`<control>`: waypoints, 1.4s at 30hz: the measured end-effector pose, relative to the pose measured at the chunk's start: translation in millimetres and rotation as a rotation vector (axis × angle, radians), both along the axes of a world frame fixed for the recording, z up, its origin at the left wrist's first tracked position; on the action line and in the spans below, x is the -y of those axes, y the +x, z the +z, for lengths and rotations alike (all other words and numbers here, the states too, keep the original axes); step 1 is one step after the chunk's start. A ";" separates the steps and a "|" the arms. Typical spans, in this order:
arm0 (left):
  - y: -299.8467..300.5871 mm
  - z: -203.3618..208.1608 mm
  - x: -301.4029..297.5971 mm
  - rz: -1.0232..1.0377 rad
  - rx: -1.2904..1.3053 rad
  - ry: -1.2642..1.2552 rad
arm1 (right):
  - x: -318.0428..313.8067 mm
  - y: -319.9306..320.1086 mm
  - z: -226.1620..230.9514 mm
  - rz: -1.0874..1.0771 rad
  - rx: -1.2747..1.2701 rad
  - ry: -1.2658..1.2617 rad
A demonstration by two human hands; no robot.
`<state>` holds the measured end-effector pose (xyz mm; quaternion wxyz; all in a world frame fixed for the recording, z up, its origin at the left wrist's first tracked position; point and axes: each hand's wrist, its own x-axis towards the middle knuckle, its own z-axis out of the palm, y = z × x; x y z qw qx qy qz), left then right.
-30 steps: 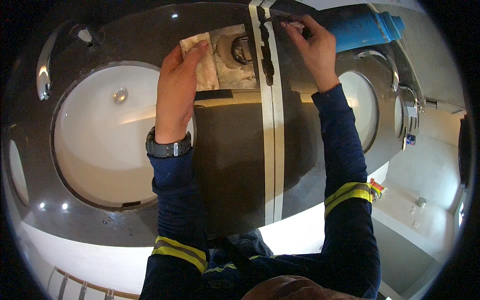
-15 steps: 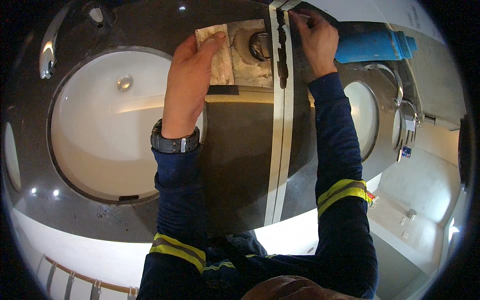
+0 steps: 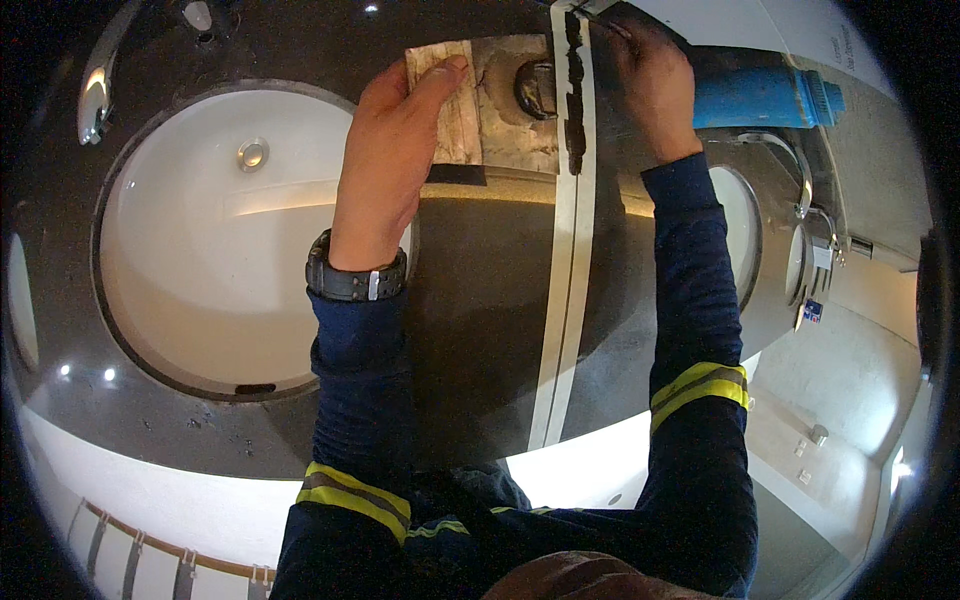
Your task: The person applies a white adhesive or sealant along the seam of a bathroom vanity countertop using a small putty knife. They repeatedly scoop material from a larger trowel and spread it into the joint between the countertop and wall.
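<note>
Left hand (image 3: 388, 150): grasping the folded left edge of a stained card (image 3: 512, 142), thumb lying on top. Card is sitting near the far side of the dark desk (image 3: 480, 320), its right edge meeting a pair of pale tape strips (image 3: 559, 300). A shiny lump of dark paste (image 3: 524, 95) is resting on the card, close to the tape.

Right hand (image 3: 658, 88): bending inward and pinching a thin tool (image 3: 607, 25), mostly hidden by the fingers. Tool is pointing left, toward the far end of the tape; contact at the tip: cannot tell.

Tape strips are running side by side from the far side to the near edge of the desk, a narrow seam showing between them. A ragged streak of black paste (image 3: 575, 92) is covering the far portion of the seam.

A blue bottle (image 3: 752, 100) is lying just right of the right hand, cap facing right. A white basin (image 3: 215, 260) is occupying the desk to the left; a dark watch (image 3: 350, 278) is circling the left wrist.
</note>
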<state>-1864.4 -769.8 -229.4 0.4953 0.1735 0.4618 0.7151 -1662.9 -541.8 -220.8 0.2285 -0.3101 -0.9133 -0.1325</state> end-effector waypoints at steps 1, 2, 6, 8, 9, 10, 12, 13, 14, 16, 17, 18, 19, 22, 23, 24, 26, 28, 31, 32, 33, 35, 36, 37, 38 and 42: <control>-0.2 -0.7 0.3 0.001 -0.008 0.014 | 0.6 -0.4 1.7 0.010 0.011 -0.003; -0.2 -1.6 0.6 0.000 -0.016 0.016 | 1.7 -1.4 3.6 0.021 0.023 -0.007; -0.1 -6.3 -1.3 0.005 -0.046 0.011 | 8.6 -10.5 12.7 -0.008 0.082 -0.029; -0.6 -8.8 0.1 0.011 -0.164 0.036 | 11.7 -17.1 15.1 -0.057 0.041 -0.047; -0.8 -10.0 0.4 0.020 -0.233 0.024 | 12.7 -19.6 16.3 -0.054 0.041 -0.050; -1.2 -11.2 0.7 0.012 -0.170 0.040 | 13.5 -22.1 17.3 -0.049 0.039 -0.052; -0.9 -13.4 -1.9 0.013 -0.061 0.034 | 14.7 -25.1 19.8 -0.024 0.031 -0.054; -2.7 -14.2 -1.9 -0.002 -0.082 0.048 | 15.5 -25.8 21.1 -0.003 0.023 -0.052; -4.2 -14.7 -2.9 -0.018 -0.102 0.059 | 16.1 -26.7 21.9 0.018 0.016 -0.052; -4.8 -14.7 -2.5 -0.040 -0.072 0.063 | 18.0 -27.5 23.7 0.006 0.009 -0.099; -4.3 -14.5 -3.9 -0.048 -0.023 0.059 | 19.0 -28.7 23.7 -0.001 0.005 -0.121; -3.8 -14.0 -4.5 -0.057 0.026 0.056 | 19.7 -29.5 23.6 -0.008 0.013 -0.114; -4.0 -13.3 -4.5 -0.059 0.024 0.049 | 20.2 -30.2 23.1 -0.016 0.021 -0.107; -4.5 -11.2 -4.7 -0.060 0.019 0.021 | 20.0 -31.4 22.2 -0.023 0.023 -0.104; -4.7 -10.7 -4.4 -0.057 0.019 0.005 | 19.0 -31.1 22.3 -0.023 0.020 -0.107; -4.9 -10.3 -4.3 -0.055 0.019 -0.010 | 17.8 -30.9 22.9 -0.009 0.028 -0.138; -5.2 -10.3 -4.5 -0.073 0.055 0.005 | 14.9 -29.3 26.1 0.017 0.045 -0.201; -4.9 -10.8 -5.1 -0.071 0.076 0.013 | 11.5 -29.3 30.8 0.014 0.066 -0.262; -4.5 -11.7 -6.0 -0.056 0.089 0.024 | 8.4 -29.7 36.2 -0.001 0.113 -0.313; -5.1 -11.9 -6.3 -0.063 0.094 0.037 | 7.8 -29.7 37.7 -0.006 0.131 -0.321; -5.7 -12.1 -6.5 -0.070 0.099 0.050 | 7.5 -29.0 38.6 -0.006 0.141 -0.318; -6.4 -12.4 -6.7 -0.073 0.087 0.040 | 7.3 -27.1 40.6 -0.006 0.161 -0.312; -6.5 -12.5 -6.7 -0.076 0.082 0.035 | 7.4 -26.0 41.5 0.007 0.166 -0.331; -6.4 -12.5 -6.5 -0.081 0.095 0.031 | 7.9 -25.2 43.1 0.019 0.171 -0.351; -6.2 -12.5 -6.1 -0.087 0.108 0.027 | 8.7 -24.4 44.7 0.032 0.176 -0.371; -5.3 -12.2 -6.1 -0.057 0.103 0.049 | 16.3 -26.8 53.5 0.060 0.203 -0.439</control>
